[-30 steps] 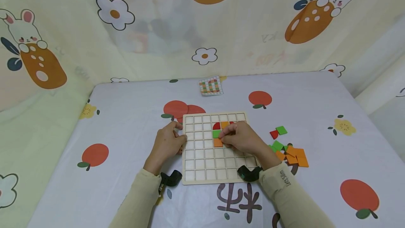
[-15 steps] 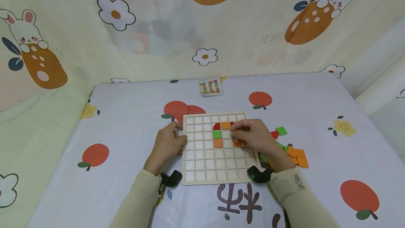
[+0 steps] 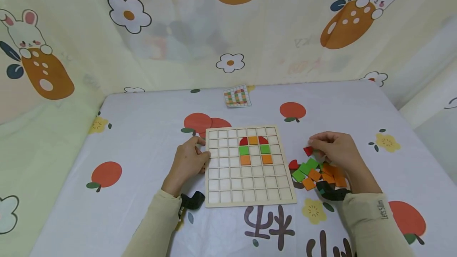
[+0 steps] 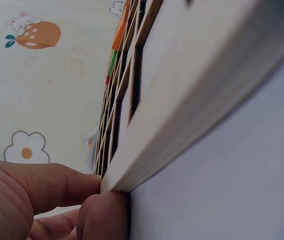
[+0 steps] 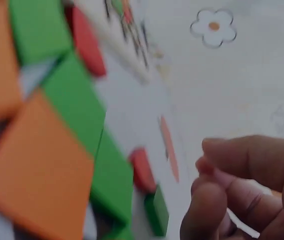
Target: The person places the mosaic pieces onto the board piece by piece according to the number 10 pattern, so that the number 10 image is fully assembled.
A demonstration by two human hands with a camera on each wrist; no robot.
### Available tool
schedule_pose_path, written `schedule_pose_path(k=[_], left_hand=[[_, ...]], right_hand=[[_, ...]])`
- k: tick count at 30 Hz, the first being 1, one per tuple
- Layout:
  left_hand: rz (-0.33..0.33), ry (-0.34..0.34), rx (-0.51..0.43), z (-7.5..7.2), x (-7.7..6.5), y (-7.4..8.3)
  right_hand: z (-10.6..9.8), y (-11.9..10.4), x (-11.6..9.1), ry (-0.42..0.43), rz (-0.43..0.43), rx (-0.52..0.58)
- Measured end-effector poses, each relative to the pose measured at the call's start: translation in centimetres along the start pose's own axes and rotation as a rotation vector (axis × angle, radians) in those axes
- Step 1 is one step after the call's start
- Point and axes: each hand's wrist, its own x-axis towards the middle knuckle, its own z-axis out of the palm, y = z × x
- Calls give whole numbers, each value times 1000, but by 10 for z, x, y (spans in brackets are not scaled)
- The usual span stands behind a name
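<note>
My left hand (image 3: 187, 163) pinches the left edge of a wooden grid board (image 3: 250, 204); in the left wrist view, thumb and finger meet at its rim (image 4: 146, 160). Tiles fill an arch on the board: an orange square (image 3: 253, 140) between two red quarter-rounds (image 3: 244, 141), with green squares (image 3: 244, 150) and orange squares (image 3: 245, 160) down both sides. Beyond the pile of loose tiles, my right hand (image 3: 337, 150) hovers near a red quarter-round (image 3: 308, 151). In the right wrist view its loosely bent fingers (image 5: 251, 155) hold nothing, apart from the red tile (image 5: 142, 170) and a green tile (image 5: 156, 210).
Several loose green tiles (image 3: 312, 163) and orange tiles (image 3: 308, 183) lie overlapping right of the board, with another red tile (image 3: 293, 164) at their left. A small card (image 3: 237, 96) printed with a coloured grid lies at the back of the patterned tablecloth (image 3: 150, 130).
My right hand has left the board and moved right to the loose tiles, uncovering the arch's right side with its green and orange squares. The left hand stays at the board's edge.
</note>
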Motion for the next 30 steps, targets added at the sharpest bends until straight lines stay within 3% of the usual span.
schedule_pose_path(k=[7, 20, 30], left_hand=[[1, 1, -11, 0, 0, -1], [2, 6, -7, 0, 0, -2], [-6, -2, -10, 1, 2, -2]], right_hand=[[-4, 12, 8, 77, 108, -89], [-1, 10, 13, 53, 79, -199], [-5, 10, 3, 57, 62, -27]])
